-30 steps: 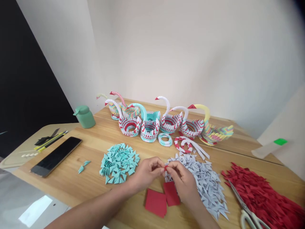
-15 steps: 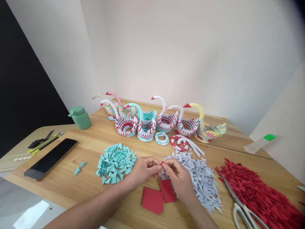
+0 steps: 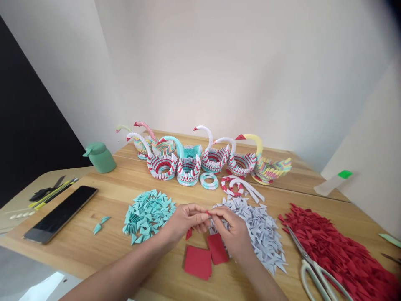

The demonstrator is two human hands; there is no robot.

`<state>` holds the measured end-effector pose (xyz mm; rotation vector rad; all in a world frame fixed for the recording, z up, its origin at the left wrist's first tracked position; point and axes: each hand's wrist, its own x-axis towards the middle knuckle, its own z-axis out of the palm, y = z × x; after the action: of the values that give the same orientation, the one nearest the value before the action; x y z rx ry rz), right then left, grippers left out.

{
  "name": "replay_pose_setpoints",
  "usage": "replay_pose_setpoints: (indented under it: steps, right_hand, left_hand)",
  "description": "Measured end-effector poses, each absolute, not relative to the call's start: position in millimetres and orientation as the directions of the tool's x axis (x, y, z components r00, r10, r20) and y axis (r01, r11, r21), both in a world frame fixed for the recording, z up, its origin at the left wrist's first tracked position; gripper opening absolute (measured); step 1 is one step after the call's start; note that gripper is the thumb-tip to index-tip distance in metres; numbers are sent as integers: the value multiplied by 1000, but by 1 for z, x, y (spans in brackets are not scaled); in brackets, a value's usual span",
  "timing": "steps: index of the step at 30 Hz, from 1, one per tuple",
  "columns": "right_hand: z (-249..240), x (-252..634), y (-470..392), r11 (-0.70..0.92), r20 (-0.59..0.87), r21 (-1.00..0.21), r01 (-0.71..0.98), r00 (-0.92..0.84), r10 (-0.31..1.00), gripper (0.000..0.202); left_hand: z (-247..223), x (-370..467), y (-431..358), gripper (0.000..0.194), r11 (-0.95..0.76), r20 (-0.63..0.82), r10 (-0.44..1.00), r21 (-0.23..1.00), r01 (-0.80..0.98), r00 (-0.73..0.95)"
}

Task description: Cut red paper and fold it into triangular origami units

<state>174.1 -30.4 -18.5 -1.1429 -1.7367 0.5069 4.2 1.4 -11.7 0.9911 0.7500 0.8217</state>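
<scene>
My left hand (image 3: 191, 218) and my right hand (image 3: 230, 225) meet above the table, fingertips pinched together on a small red paper piece (image 3: 208, 213). Most of that piece is hidden by the fingers. Below the left hand lies a red folded triangle (image 3: 189, 233). Under the hands rest a stack of red paper squares (image 3: 198, 262) and a smaller set of red paper rectangles (image 3: 218, 249). To the left is a pile of teal folded triangles (image 3: 149, 215); a pile of pale grey-lilac triangles (image 3: 263, 234) spreads behind and beside my right hand.
Several paper swans (image 3: 189, 169) stand at the back, with a teal-white ring (image 3: 209, 181) before them. Scissors (image 3: 313, 267) lie against a red triangle pile (image 3: 341, 255) at right. A phone (image 3: 61, 214) and green container (image 3: 100, 157) are at left.
The view has shifted slightly, so the table things sit further left. Both hands stay together, still pinching the red piece. A red triangle below the left hand shows more clearly.
</scene>
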Motion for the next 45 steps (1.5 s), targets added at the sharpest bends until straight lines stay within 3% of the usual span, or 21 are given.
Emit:
replay_pose_setpoints:
  steps: [8, 13, 19, 27, 39, 45]
  right_hand:
    - [-19, 177, -32, 228, 240, -900, 370, -13, 971, 28]
    - [-16, 175, -32, 197, 213, -899, 391, -2, 977, 21]
    - [-13, 174, -34, 181, 192, -908, 377, -9, 981, 20]
    - [-14, 173, -33, 158, 163, -945, 286, -9, 987, 23]
    - [-19, 172, -33, 172, 176, -946, 274, -8, 984, 22]
    - [-20, 173, -32, 194, 194, -919, 343, -35, 980, 16]
  left_hand:
    - [-13, 6, -2, 29, 42, -12, 945, 995, -87, 326]
    - [-9, 5, -7, 14, -148, 120, 944, 986, 72, 307]
    - [-8, 4, -8, 11, -357, 277, 907, 905, 233, 315]
    - [-10, 2, -7, 10, -513, 406, 843, 805, 297, 354]
    - [-9, 2, -5, 9, -441, 365, 882, 862, 249, 297]
    - [-12, 1, -3, 12, -481, 378, 865, 814, 325, 331]
